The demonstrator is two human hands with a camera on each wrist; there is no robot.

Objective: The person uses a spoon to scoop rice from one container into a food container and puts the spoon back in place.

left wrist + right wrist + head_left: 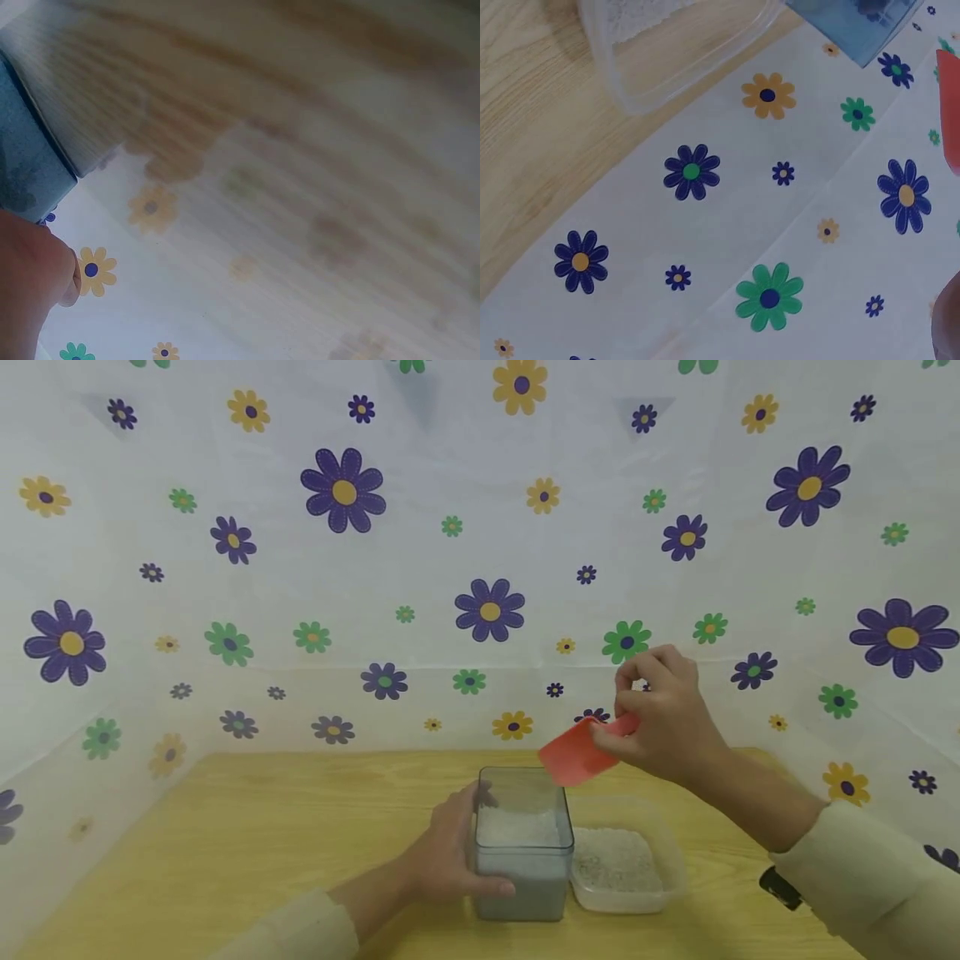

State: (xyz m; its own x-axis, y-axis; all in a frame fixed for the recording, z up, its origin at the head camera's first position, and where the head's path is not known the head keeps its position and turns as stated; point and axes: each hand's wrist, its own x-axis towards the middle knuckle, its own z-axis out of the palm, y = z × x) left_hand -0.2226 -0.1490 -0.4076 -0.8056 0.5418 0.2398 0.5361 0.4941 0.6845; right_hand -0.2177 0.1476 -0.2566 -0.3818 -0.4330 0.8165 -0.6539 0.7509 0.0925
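Observation:
My right hand pinches the short handle of a red scoop, held tilted above the far right rim of a tall see-through container. White grains fill the lower part of that container. On its left side my left hand holds it, thumb along the near face and fingers toward the back. Touching distance to its right stands a low clear plastic tub with a mound of white grains in it. Only the edge of the scoop shows in the right wrist view.
Both vessels stand on a light wooden table. A white sheet with purple, yellow and green flowers hangs behind the table and along both sides. A small black object sits under the right sleeve.

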